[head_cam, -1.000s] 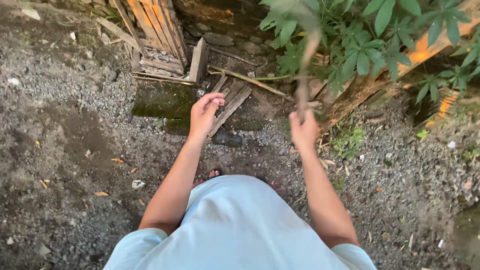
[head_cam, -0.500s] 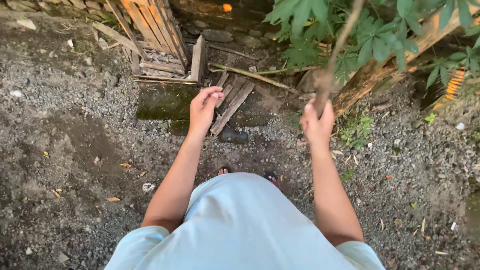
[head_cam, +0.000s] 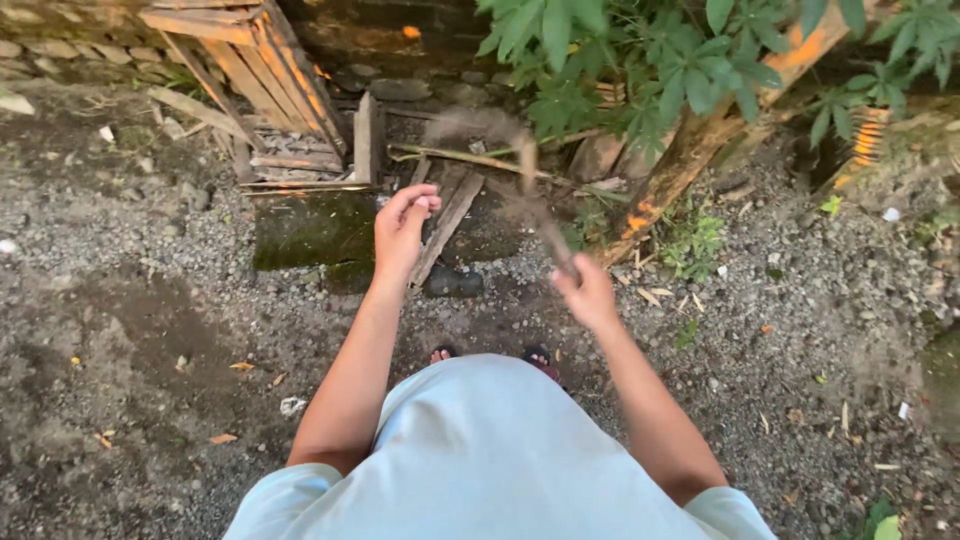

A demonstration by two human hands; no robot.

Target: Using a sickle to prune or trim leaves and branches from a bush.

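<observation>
I look down over my pale blue shirt [head_cam: 490, 450] at gravelly ground. My right hand [head_cam: 587, 292] is closed around the lower end of a thin brown stick [head_cam: 538, 205], which is motion-blurred and tilts up to the left. My left hand [head_cam: 402, 228] is raised in front of me with its fingers loosely curled and holds nothing. It hovers over loose wooden slats [head_cam: 447, 222] and a mossy slab [head_cam: 312, 232]. The toes of my sandalled feet [head_cam: 537, 356] show just beyond the shirt.
A broken wooden crate [head_cam: 270, 95] leans at the upper left. Leafy green plants [head_cam: 640, 60] and a slanted wooden beam [head_cam: 700, 140] fill the upper right. A dark stone [head_cam: 452, 283] lies near the slats. Dry leaves and gravel cover the ground.
My right hand has swung the stick down and leftward, from pointing up into the leaves to tilting over the slats. My left hand has barely moved.
</observation>
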